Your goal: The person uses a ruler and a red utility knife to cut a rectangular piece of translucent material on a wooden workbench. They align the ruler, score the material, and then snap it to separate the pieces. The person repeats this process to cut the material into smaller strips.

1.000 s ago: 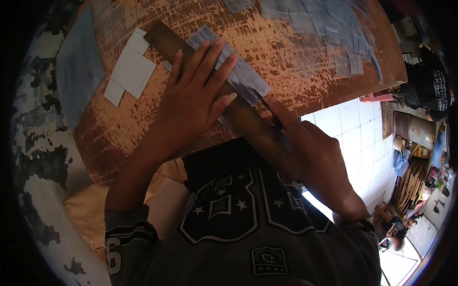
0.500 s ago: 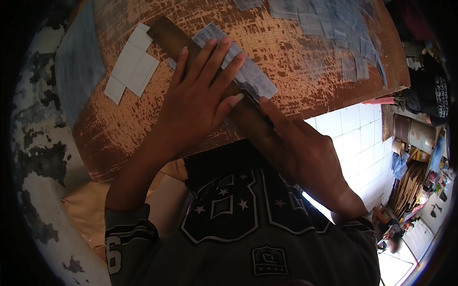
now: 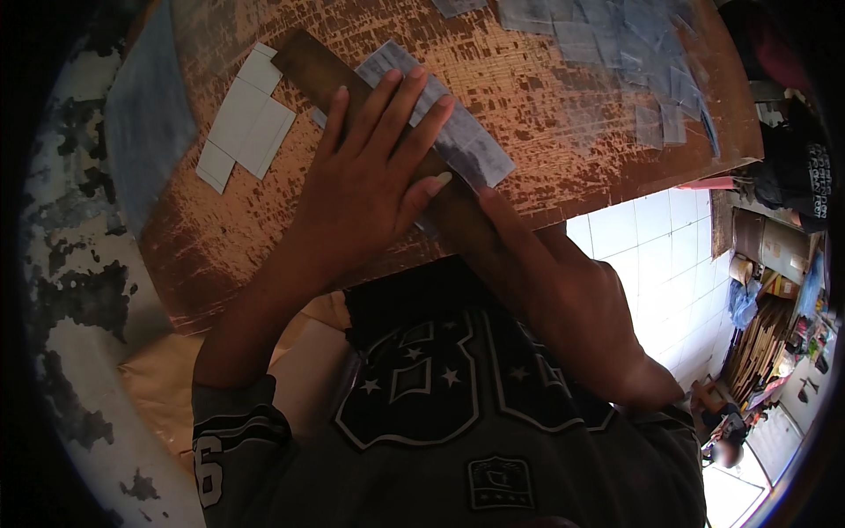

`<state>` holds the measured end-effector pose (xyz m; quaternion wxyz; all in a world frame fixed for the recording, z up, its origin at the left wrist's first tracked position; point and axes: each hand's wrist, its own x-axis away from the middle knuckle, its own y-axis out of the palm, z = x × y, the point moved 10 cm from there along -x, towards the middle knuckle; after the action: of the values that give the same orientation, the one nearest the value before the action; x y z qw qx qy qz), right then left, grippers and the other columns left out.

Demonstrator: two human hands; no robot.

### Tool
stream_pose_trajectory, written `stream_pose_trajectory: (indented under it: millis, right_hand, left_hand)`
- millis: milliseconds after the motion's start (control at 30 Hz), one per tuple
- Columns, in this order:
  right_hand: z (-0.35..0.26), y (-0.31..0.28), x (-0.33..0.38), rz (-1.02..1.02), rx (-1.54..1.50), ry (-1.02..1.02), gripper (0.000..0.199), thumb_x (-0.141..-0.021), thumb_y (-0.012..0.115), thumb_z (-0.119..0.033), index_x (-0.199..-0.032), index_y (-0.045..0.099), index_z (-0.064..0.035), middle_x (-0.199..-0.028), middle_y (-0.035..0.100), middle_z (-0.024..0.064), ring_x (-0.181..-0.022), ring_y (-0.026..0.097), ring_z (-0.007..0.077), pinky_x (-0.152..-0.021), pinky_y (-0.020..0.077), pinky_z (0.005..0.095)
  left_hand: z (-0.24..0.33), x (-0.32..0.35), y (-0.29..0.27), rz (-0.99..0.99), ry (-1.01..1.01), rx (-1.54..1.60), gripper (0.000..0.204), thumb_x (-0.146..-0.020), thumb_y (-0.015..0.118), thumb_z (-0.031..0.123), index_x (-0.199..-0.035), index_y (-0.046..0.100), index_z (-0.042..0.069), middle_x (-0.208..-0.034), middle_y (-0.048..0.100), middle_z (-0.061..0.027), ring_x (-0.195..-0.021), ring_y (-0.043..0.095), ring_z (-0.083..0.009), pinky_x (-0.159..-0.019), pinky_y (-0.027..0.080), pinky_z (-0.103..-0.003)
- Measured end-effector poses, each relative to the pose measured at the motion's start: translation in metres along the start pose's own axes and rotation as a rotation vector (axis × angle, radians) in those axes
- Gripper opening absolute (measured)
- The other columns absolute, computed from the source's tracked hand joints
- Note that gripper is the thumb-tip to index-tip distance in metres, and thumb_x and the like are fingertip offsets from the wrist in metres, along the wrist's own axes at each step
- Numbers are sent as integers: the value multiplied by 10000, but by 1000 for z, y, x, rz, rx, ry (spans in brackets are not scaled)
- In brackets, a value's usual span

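A dark wooden strip (image 3: 308, 66) lies slantwise across the worn brown table and runs toward my body past the near edge. My left hand (image 3: 370, 163) lies on it with fingers spread, pressing it down; the fingertips reach onto a grey-blue sheet piece (image 3: 466, 136) beside the strip. My right hand (image 3: 550, 273) is closed at the strip's near end. Its index finger points along the strip's right edge, close to the sheet's near corner. A thin dark blade-like tool is mostly hidden under that hand.
A white card template (image 3: 246, 119) with ruled lines lies left of the strip. A large blue-grey sheet (image 3: 158, 123) hangs over the table's left edge. Many cut blue-grey pieces (image 3: 607, 40) overlap at the far right. Brown paper (image 3: 158, 378) lies below the table at left.
My right hand has slid slightly toward my body along the strip, and less of the thin dark tool shows. My left hand and the strip have stayed in place.
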<state>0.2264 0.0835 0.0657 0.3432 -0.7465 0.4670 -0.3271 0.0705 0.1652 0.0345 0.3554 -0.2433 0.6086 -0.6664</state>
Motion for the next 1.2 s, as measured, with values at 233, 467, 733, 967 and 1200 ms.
stream_pose_trajectory:
  millis: [233, 467, 733, 967, 1200]
  right_hand:
    - [9, -3, 23, -76, 5, 63, 795, -974, 616, 50, -1702, 446, -220, -931, 614, 154, -607, 673, 332, -539, 572, 448]
    - [9, 0, 33, -78, 22, 55, 866, -936, 631, 73, -1719, 418, -227, -913, 593, 139, -615, 669, 312, -540, 567, 437]
    - [16, 0, 42, -120, 2, 87, 887, -920, 690, 53, -1719, 403, -203, -943, 631, 154, -647, 692, 330, -565, 576, 447]
    - [10, -26, 22, -8, -115, 116, 718, -962, 742, -12, -1636, 529, -140, -942, 730, 139, -862, 768, 336, -735, 623, 450]
    - [6, -12, 3, 141, -146, -45, 693, -997, 774, -142, -1644, 528, -172, -1062, 731, 172, -785, 791, 345, -617, 635, 448]
  left_hand:
    - [4, 0, -1, -17, -5, 15, 651, -1155, 425, 509, -1707, 424, 165, -1800, 322, -143, -1678, 280, -350, -1352, 173, -651]
    - [8, 0, -6, -6, -1, 47, 642, -1142, 529, 444, -1721, 404, 197, -1794, 339, -129, -1676, 293, -328, -1352, 182, -643]
    - [7, -1, -3, -7, -5, 24, 643, -1153, 493, 471, -1730, 386, 206, -1799, 326, -127, -1679, 284, -319, -1356, 173, -639]
    - [4, 1, 0, 3, 0, 41, 659, -1155, 416, 518, -1713, 423, 169, -1801, 326, -133, -1683, 267, -348, -1361, 150, -638]
    - [6, 1, -3, -22, -20, 70, 662, -1142, 518, 465, -1737, 373, 213, -1814, 302, -112, -1690, 259, -310, -1365, 151, -634]
